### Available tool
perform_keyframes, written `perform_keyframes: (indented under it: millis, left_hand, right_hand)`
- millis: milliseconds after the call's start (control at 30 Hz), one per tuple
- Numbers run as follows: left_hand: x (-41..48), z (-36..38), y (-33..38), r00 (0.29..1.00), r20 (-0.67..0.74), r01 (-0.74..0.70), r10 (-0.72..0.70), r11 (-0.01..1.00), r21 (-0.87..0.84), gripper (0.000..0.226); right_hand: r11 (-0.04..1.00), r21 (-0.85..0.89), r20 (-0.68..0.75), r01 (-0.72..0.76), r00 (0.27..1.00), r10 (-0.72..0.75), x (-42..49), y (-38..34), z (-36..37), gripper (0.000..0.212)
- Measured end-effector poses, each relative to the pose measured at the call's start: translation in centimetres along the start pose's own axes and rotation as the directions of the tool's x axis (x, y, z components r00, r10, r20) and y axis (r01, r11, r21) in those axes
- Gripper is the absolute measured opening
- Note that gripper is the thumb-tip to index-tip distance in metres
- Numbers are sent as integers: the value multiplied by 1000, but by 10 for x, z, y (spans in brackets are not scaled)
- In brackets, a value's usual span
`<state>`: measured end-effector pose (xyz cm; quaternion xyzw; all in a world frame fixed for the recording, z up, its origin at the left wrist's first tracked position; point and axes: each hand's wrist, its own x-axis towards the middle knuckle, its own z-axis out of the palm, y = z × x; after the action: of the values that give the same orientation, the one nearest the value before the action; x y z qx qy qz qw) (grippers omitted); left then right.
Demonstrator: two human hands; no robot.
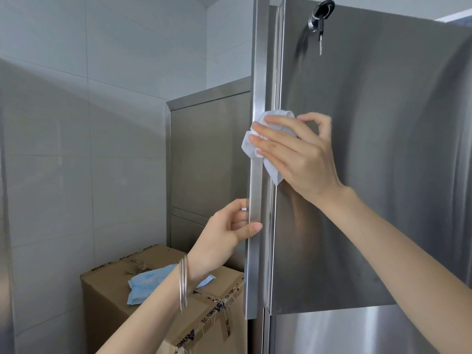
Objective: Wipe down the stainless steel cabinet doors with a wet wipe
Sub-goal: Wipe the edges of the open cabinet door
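Pressing a crumpled white wet wipe against the stainless steel cabinet door, the right hand lays its long fingers nearly straight and close together over the cloth, right where the door face meets the vertical handle. The topmost finger curls up off the steel. The thumb is hidden beneath the palm, so whether it also pinches the wipe cannot be told. A corner of the wipe hangs below the hand. Lower down, the left hand grips the same handle, thumb across its front and fingers curled round behind. Thin silver bangles sit on that wrist. Near the door's top a key hangs from the black lock. Behind the handle stands a second steel cabinet against the pale tiled wall. Beside that cabinet is a taped cardboard box, with a blue pack, probably wipes, lying on top.
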<state>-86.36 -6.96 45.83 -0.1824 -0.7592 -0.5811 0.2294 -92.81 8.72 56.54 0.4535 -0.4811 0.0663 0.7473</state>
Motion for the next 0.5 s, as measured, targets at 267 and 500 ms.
perform_keyframes:
  millis: [267,500]
  left_hand:
    - [2,1,-3,1000,-14,-15,15,1000,17,29]
    - [1,2,0,1000,-3,-1,1,999,48,32]
  right_hand:
    - [966,249,71,-65,996,49,-22,-15,10,22]
    - [956,256,45,-146,989,139,11,7,12,22]
